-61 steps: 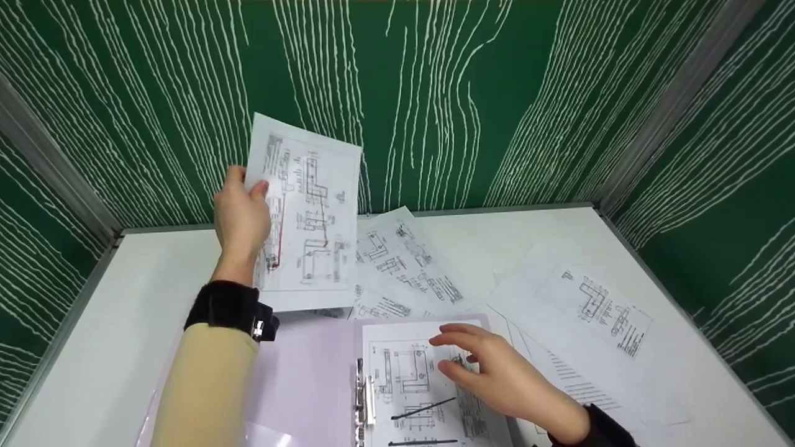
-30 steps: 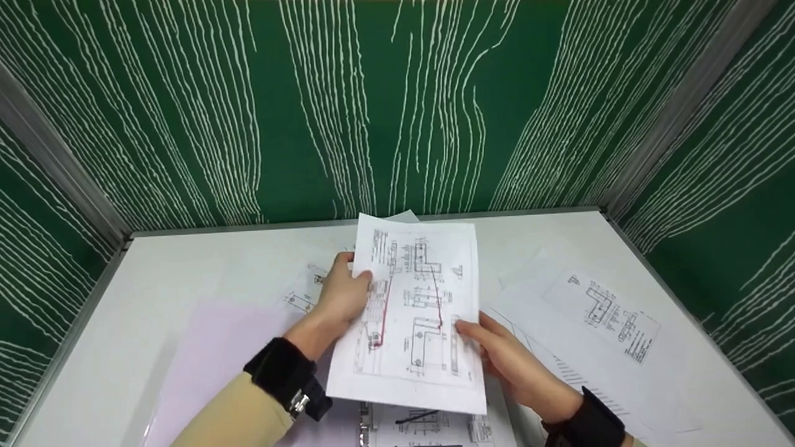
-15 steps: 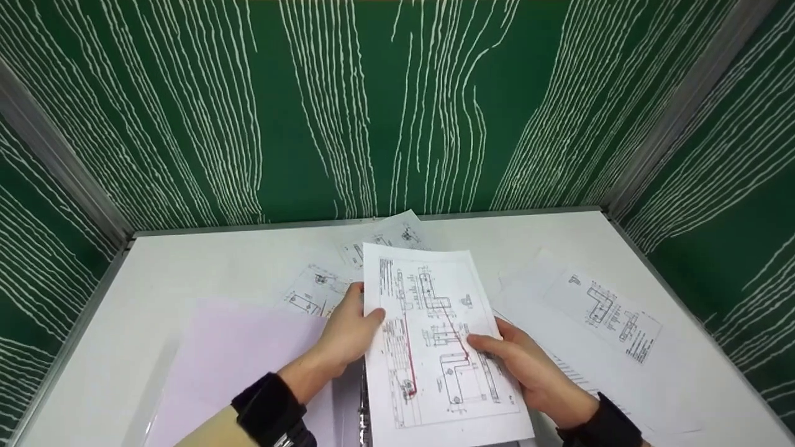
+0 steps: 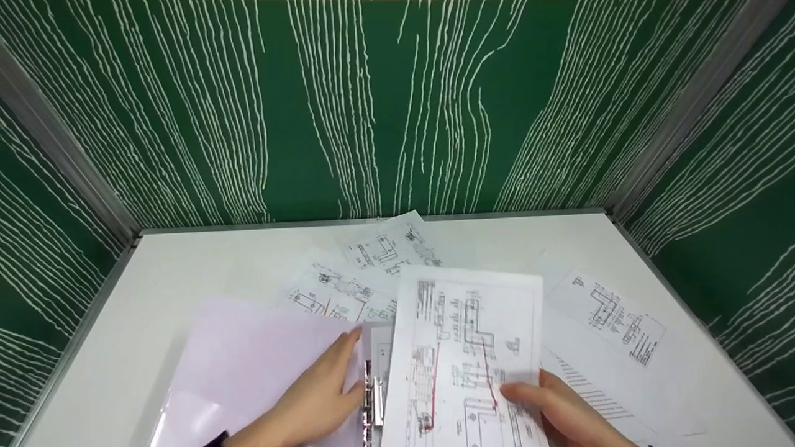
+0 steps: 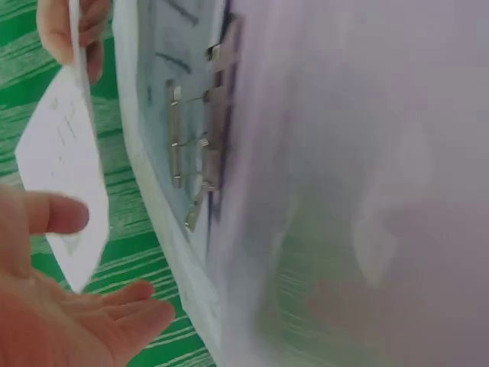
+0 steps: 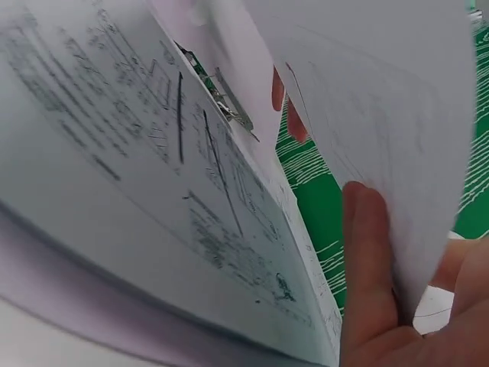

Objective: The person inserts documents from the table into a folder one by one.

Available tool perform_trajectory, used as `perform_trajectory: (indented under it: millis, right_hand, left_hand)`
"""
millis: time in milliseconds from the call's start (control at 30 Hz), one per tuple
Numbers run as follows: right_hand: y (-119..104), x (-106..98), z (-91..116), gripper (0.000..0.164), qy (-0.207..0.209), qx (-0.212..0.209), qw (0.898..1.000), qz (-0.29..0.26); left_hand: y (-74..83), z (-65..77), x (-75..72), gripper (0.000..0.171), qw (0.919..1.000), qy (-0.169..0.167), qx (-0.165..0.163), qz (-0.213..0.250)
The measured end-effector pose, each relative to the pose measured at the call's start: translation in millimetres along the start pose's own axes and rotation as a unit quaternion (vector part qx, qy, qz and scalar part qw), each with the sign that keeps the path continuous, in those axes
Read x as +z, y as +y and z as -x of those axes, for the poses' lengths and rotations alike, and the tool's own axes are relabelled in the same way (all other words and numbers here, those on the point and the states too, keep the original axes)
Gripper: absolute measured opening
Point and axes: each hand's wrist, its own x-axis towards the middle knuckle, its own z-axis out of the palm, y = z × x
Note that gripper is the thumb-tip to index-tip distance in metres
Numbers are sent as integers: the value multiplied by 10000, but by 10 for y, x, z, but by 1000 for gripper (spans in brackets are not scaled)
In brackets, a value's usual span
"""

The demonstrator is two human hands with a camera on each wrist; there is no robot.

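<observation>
My right hand (image 4: pixel 568 410) holds a few technical drawing sheets (image 4: pixel 428 323) by their right edge, thumb on top and fingers beneath. Red lines run across the top drawing. In the right wrist view the fingers (image 6: pixel 367 260) lie against the underside of the sheets. My left hand (image 4: pixel 313 397) is off the paper, its fingers straight and its thumb apart, over the inner edge of the lilac ring binder (image 4: pixel 248 335). The binder lies open, and its metal clip (image 4: pixel 377 400) shows just left of the held sheets. More drawings lie in the binder, mostly hidden in the head view.
Loose drawings (image 4: pixel 388 245) lie behind the binder at the back of the white table (image 4: pixel 186 267). Further papers (image 4: pixel 621 323) spread out on the right. Green walls (image 4: pixel 298 112) with wavy white lines enclose the table's back and sides.
The sheets came from the upper left down over the binder, were held by both hands, then moved right. My left hand has let go and moved to the binder's inner edge.
</observation>
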Motion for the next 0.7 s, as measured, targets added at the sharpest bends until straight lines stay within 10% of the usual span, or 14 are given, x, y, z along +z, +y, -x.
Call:
perform_trajectory:
  millis: [400, 700]
  right_hand:
    - [265, -268, 61, 61, -264, -232, 9873, 1546]
    - [358, -186, 34, 62, -468, -237, 9895, 1346]
  left_hand:
    - [-362, 295, 281, 91, 9878, -206, 976, -1191]
    - [-507, 341, 414, 136, 9785, -522, 516, -1927]
